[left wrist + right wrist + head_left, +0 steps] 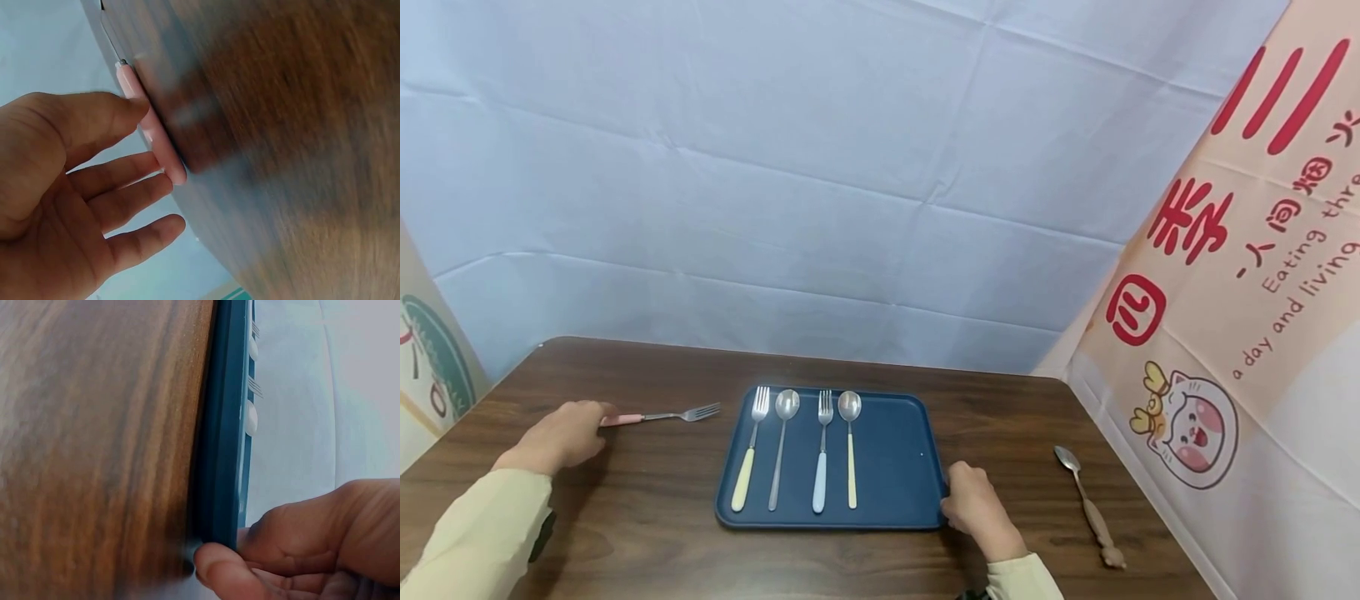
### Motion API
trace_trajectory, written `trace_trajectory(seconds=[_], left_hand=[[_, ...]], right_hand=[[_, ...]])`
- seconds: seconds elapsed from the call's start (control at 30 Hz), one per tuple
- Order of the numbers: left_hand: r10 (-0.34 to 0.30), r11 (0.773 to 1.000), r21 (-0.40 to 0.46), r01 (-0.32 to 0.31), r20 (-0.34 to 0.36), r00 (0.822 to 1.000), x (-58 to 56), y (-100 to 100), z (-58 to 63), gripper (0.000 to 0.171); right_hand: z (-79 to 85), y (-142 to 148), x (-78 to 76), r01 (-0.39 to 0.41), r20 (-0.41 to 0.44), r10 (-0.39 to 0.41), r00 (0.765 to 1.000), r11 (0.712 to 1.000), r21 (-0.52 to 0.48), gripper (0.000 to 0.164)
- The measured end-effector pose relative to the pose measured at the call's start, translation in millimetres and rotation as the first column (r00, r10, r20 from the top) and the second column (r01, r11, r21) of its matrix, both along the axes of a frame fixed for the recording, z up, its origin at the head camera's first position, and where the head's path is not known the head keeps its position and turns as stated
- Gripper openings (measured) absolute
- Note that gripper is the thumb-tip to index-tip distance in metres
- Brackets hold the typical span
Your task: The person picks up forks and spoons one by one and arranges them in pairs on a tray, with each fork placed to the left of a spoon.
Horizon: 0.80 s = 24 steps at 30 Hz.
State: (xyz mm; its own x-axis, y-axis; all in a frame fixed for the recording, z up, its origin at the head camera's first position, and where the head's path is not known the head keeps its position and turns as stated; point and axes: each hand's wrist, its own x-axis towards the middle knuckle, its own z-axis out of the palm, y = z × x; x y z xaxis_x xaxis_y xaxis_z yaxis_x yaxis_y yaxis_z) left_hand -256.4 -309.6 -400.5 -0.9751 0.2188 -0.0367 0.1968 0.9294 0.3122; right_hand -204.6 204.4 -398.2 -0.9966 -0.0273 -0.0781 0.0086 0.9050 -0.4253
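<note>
At the left of the table, my left hand (568, 433) pinches the pink handle (150, 128) of a fork (658, 416), thumb on one side and fingertips on the other. The fork's tines point right, toward a blue tray (891, 467). My right hand (976, 504) grips the tray's right edge near its front corner, and in the right wrist view the thumb and a finger close around the rim (225, 456). On the tray lie a yellow-handled fork (743, 479), a metal spoon (778, 458), a light-blue-handled fork (820, 479) and a yellow-handled spoon (852, 458), side by side.
A spoon with a brown handle (1096, 521) lies on the wooden table (662, 542) to the right of my right hand. Pale cloth (775, 208) hangs behind the table, and a printed cloth (1225, 333) runs along the right side.
</note>
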Motion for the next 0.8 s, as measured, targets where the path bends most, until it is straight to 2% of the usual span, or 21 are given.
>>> trace_trajectory(seconds=[0.3,0.47,0.53,0.67,0.8], left_hand=[[0.006,1.000,-0.018,-0.006,-0.011,1.000,-2.5,-1,4.2,0.023],[-0.019,0.999,-0.050,0.016,-0.062,0.998,-2.5,-1,-0.6,0.013],[-0.033,0.998,-0.054,0.029,-0.078,0.996,-2.3,-1,-2.9,0.011],[-0.027,0.999,-0.036,0.025,-0.062,0.998,-1.0,1,-5.0,0.009],[-0.036,0.998,-0.045,0.033,-0.071,0.997,1.6,1,-7.7,0.014]], right_hand=[[-0.2,0,-1.0,-0.001,0.006,0.001,1.000,1.000,-0.004,0.023],[-0.2,-2,-0.7,-0.008,-0.004,0.008,1.000,1.000,-0.008,0.024],[-0.3,-2,-0.4,-0.004,-0.008,0.004,1.000,1.000,-0.010,0.025],[-0.1,-2,0.3,-0.004,-0.013,0.004,1.000,1.000,-0.005,0.026],[-0.3,-1,0.7,-0.008,-0.011,0.008,1.000,1.000,-0.011,0.026]])
